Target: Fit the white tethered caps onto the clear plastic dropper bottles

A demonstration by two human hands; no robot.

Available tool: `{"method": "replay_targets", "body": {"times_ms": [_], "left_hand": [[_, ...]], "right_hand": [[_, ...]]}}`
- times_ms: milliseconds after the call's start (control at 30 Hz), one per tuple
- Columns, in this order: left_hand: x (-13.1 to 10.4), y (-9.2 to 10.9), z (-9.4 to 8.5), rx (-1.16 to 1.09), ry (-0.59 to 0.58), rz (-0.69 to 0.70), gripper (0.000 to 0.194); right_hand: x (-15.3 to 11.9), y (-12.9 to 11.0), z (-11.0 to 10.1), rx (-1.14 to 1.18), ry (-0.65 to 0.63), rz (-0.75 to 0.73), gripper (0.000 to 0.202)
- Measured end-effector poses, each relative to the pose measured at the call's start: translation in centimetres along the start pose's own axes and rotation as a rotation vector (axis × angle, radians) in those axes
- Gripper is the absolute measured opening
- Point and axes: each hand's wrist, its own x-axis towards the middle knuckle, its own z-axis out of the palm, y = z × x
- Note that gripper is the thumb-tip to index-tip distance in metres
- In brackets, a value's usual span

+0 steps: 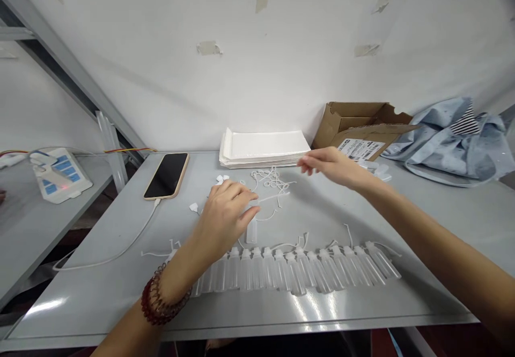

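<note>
My left hand (227, 215) is closed at the middle of the table, with thumb and forefinger around the upper part of a clear plastic tube (251, 232). Further back on the right, my right hand (328, 165) is held above the table, fingertips pinched together; anything between them is too small to make out. Between the hands lies a loose heap of white cords (273, 180). Along the front runs a row of clear plastic tubes (298, 274) with white caps and cords, its left end hidden by my left forearm. Small white pieces (194, 207) lie beside my left hand.
A stack of white trays (265, 147) stands against the wall. To its right are an open cardboard box (362, 126) and a blue-grey cloth bundle (458, 142). A phone (167, 176) on a white cable (140, 239) lies at left, near a power strip (62, 177).
</note>
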Motion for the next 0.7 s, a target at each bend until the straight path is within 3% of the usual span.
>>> {"method": "replay_targets", "body": {"times_ms": [133, 233, 333, 533, 700], "left_hand": [[0.1, 0.1, -0.1, -0.056, 0.014, -0.105, 0.005], [0.2, 0.1, 0.0, -0.087, -0.005, -0.159, 0.007], [0.2, 0.0, 0.1, -0.117, -0.018, -0.181, 0.007], [0.4, 0.1, -0.4, -0.206, -0.009, -0.256, 0.007], [0.5, 1.2, -1.2, -0.39, -0.066, -0.384, 0.007]], "right_hand": [[-0.9, 5.1, -1.5, -0.224, 0.192, 0.219, 0.021], [-1.4, 7.4, -1.3, -0.349, 0.187, 0.339, 0.024], [-1.1, 8.2, -0.3, -0.419, 0.154, 0.395, 0.029], [0.0, 7.2, 0.5, -0.427, 0.17, 0.339, 0.024], [-3.3, 2.7, 1.8, -0.267, 0.156, 0.022, 0.023]]}}
